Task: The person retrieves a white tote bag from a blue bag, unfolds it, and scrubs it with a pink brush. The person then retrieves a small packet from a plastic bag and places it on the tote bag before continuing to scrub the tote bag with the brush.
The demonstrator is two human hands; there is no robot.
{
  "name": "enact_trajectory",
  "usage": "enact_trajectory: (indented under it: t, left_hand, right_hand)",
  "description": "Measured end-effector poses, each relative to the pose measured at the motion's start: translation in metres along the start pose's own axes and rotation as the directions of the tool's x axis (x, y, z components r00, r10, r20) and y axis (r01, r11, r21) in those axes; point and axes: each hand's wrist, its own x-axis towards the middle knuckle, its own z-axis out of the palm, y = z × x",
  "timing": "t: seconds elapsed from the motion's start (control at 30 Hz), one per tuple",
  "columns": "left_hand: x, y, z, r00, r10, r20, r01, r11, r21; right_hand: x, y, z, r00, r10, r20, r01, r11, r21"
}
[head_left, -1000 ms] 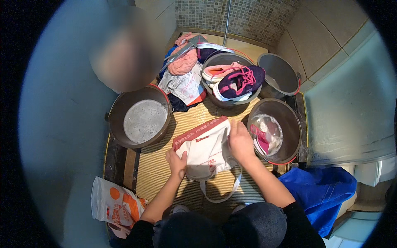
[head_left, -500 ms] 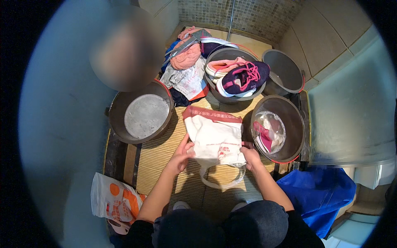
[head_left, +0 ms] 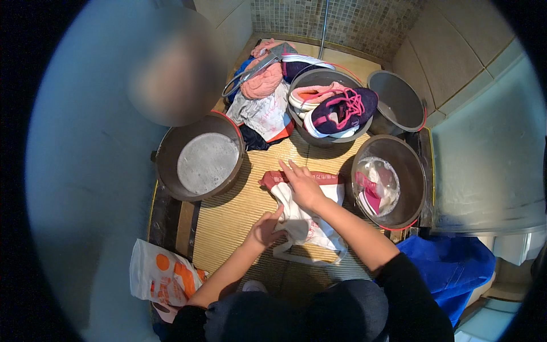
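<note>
A white cloth bag point(head_left: 310, 225) with a red top band and long handles lies on the ribbed yellow mat point(head_left: 233, 222). My right hand point(head_left: 303, 185) presses flat on the bag near its red band, fingers spread. My left hand point(head_left: 266, 229) grips the bag's lower left edge by the handles. Left of the bag stands a round metal basin of foamy water point(head_left: 200, 159). Right of it, another metal basin point(head_left: 399, 171) holds soaking pink and white laundry.
At the back, a basin point(head_left: 319, 122) holds purple and pink sneakers, beside a heap of clothes point(head_left: 262, 94) and an empty basin point(head_left: 399, 100). A white and orange plastic bag point(head_left: 162, 276) lies lower left. A blue bag point(head_left: 450, 268) sits lower right. Tiled walls close in.
My right hand moved from the bag's lower right corner up onto its red band. My left hand shifted right along the lower edge. The bag is more bunched.
</note>
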Motion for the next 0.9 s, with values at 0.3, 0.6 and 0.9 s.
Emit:
enact_trajectory:
  t: [0.3, 0.6, 0.9]
  left_hand:
    - [-0.041, -0.027, 0.002, 0.999, -0.015, 0.034, 0.013, 0.998, 0.065]
    - [-0.050, 0.002, -0.030, 0.561, -0.826, -0.056, 0.466, 0.371, -0.803]
    - [-0.048, -0.038, -0.024, 0.815, -0.499, -0.294, 0.380, 0.844, -0.379]
  right_hand:
    - [0.026, 0.028, 0.024, 0.992, 0.126, 0.027, -0.124, 0.990, -0.063]
    - [0.019, 0.060, -0.011, 0.771, 0.243, -0.589, -0.384, 0.915, -0.125]
    - [-0.036, 0.054, 0.026, 0.759, 0.504, -0.412, -0.522, 0.849, 0.077]
